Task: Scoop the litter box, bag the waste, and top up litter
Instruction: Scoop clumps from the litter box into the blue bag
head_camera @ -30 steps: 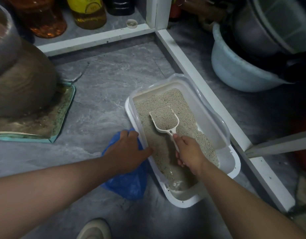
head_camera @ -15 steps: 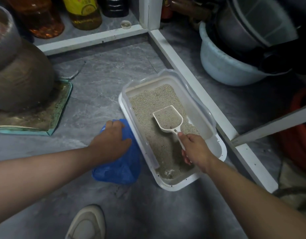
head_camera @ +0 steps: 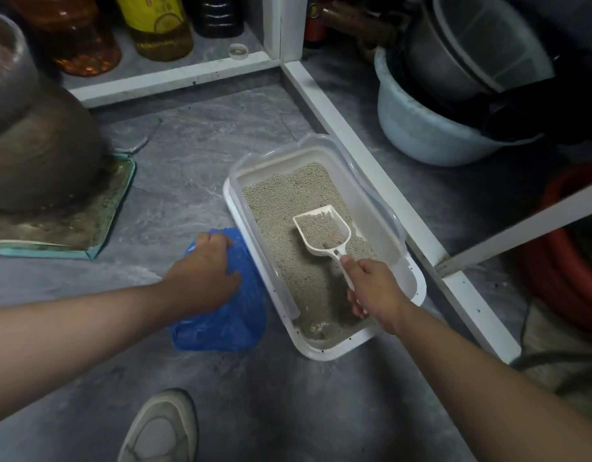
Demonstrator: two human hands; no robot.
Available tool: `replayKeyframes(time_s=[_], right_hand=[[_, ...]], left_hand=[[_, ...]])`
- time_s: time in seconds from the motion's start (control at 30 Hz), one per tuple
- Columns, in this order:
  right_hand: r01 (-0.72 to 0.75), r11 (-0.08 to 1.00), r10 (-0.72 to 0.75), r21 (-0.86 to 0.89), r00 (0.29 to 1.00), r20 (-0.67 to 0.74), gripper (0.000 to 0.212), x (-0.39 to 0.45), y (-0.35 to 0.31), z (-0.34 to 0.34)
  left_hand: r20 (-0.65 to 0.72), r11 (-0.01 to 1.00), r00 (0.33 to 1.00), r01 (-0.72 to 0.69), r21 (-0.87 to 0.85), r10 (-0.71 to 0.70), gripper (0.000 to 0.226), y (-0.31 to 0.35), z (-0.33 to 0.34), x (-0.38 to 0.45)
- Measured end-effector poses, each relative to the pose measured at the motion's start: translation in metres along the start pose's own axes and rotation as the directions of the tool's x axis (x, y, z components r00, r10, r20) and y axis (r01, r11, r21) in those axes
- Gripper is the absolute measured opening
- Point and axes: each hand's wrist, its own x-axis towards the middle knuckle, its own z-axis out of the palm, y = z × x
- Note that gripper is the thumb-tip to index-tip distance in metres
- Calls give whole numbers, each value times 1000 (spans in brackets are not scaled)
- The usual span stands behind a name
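Hands on litter-filled scoop [head_camera: 323, 232], blue bag [head_camera: 228, 323]

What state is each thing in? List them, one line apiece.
Litter box: on floor, litter inside.
Scoop: loaded with litter, over the box.
Blue bag: crumpled on floor beside box.
Right hand: gripping scoop handle.
Left hand: grasping bag.

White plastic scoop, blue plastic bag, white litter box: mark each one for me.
White plastic scoop [head_camera: 323, 230]: head view, on the litter-filled bowl.
Blue plastic bag [head_camera: 234, 318]: head view, on its crumpled lower part.
White litter box [head_camera: 324, 354]: head view, on the near rim.
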Motion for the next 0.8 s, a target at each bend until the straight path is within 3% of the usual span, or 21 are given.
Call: replayKeyframes(time_s=[0.8], right_hand=[[1, 999, -3, -44, 999, -44, 45, 0, 2, -4]], left_hand=[[-14, 999, 1000, -26, 23, 26, 60, -6, 2, 1]])
